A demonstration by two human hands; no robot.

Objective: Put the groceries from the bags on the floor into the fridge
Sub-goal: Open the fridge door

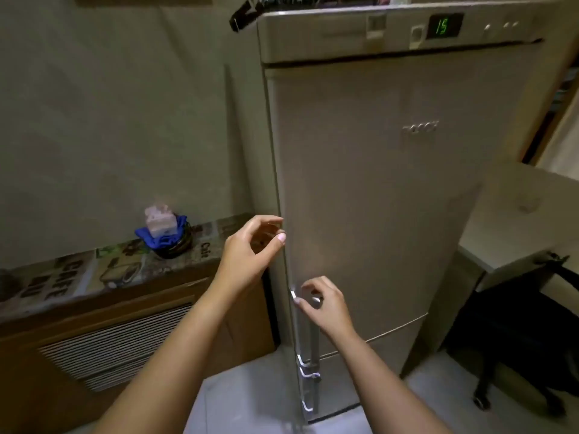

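a tall beige metal fridge (376,198) stands shut straight ahead. the right hand (326,303) curls its fingers around the silver vertical door handle (308,339). the left hand (250,249), fingers loosely curled and empty, touches the door's left edge.

A home kitchen is being shown. A tall fridge (376,198) is being seen standing closed on a pale tiled floor (250,399), with a green number glowing on the display (444,25) at its top edge and odd items being stored on its roof. A low wooden cabinet (94,349) with a slatted grille is being seen beside it against a plain wall (109,104); its counter is being covered by a cloth printed with café words. Near the counter's far right corner, a dark basket (174,244) is being used to hold a blue cloth and a small pink box. A black wheeled chair (517,339) is being kept to the fridge's right.
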